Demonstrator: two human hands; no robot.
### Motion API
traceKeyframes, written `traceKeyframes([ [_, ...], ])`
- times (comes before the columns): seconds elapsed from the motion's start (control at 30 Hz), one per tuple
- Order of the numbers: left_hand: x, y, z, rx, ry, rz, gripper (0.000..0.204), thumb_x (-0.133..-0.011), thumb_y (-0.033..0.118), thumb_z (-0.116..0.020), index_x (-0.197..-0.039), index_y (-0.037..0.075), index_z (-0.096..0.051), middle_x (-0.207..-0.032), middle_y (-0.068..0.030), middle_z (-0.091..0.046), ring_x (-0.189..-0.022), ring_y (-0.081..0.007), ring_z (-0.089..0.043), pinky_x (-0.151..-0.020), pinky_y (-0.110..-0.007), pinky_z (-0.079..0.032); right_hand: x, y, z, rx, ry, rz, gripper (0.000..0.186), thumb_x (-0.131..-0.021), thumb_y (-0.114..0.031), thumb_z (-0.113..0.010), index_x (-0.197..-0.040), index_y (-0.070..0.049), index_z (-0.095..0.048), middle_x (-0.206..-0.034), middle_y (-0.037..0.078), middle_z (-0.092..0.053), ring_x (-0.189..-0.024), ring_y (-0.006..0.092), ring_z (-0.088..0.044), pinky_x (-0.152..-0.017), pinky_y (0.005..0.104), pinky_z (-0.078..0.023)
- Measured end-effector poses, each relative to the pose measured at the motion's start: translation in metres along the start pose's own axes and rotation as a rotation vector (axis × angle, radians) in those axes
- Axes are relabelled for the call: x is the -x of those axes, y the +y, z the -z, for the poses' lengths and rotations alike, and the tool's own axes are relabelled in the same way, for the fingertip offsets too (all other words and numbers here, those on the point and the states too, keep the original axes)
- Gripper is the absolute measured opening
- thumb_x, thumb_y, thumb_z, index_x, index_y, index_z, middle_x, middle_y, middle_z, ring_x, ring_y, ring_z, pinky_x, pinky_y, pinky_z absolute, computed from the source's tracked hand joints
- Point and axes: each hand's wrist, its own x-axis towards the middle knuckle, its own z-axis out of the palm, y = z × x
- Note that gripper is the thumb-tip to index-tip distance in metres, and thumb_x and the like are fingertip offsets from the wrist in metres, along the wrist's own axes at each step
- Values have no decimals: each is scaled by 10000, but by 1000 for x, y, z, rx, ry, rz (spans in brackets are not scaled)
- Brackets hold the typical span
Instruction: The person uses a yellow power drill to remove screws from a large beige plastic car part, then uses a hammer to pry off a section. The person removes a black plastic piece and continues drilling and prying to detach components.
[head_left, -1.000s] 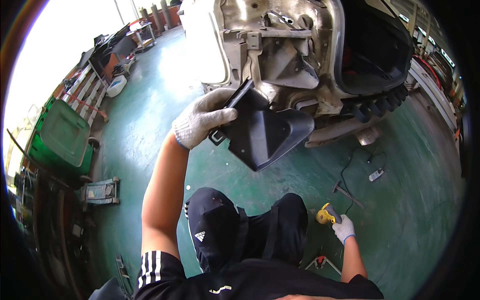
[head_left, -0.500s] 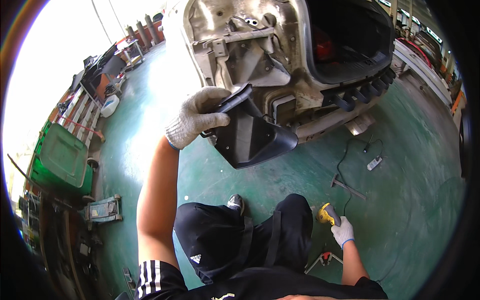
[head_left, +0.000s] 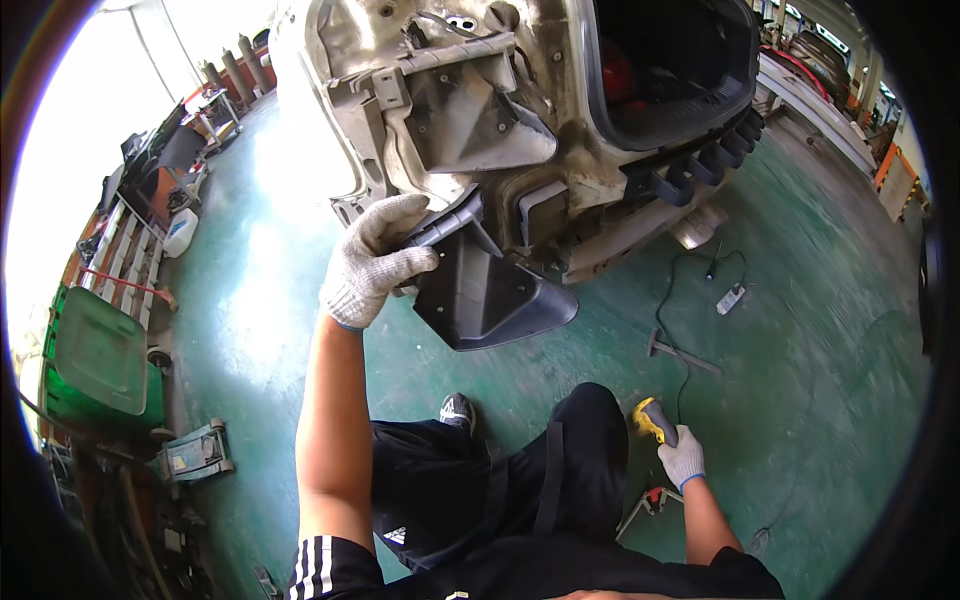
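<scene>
Gripping a black plastic panel [head_left: 497, 297] with gloved left hand [head_left: 374, 262]

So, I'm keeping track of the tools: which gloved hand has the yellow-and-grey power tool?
The right hand, lower in the view: it holds the power tool. The left hand, higher up, grips a black moulded plastic panel instead.

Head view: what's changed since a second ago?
The car body sits further left in view, the black panel has shifted right against it, and a shoe has appeared. Nothing let go: left hand keeps the panel, right hand the yellow-and-grey tool.
</scene>
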Motion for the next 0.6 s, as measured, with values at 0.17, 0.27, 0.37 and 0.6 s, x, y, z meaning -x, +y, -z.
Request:
traceKeyframes([
  [0.17,0,-9,6,35,1,0,740,-798,4,-944,-1477,-4,-647,-1404,-173,-735,-1198,-217,-721,-884,-302,-637,0,27,-16,-185,38,-126,321,-828,-168,-688,-1116,-25,-691,-944,233,-728,-942,421,-738,-886,514,-570],
  [0.27,-7,-19,11,63,-4,-111,732,-800,23,-951,-1467,-1,-652,-1373,-155,-743,-1199,-225,-722,-875,-310,-635,3,56,-34,-323,114,-239,260,-837,-132,-685,-1086,-56,-679,-801,124,-668,-717,283,-697,-676,443,-565],
  [0.37,7,-9,17,99,42,-19,697,-819,9,-903,-1466,-8,-647,-1344,-141,-752,-1194,-236,-730,-967,-351,-625,26,38,-28,-768,131,-456,204,-841,-112,-680,-1044,-106,-652,-705,18,-565,-531,150,-556,-479,347,-452],
  [0.6,6,-18,14,143,110,-81,683,-826,-9,-870,-1471,-25,-648,-1357,-137,-739,-1273,-244,-704,-1072,-372,-577,75,106,-70,-1475,318,-748,97,-851,-145,-624,-923,-183,-572,-732,-42,-476,-550,72,-453,-444,225,-354],
])
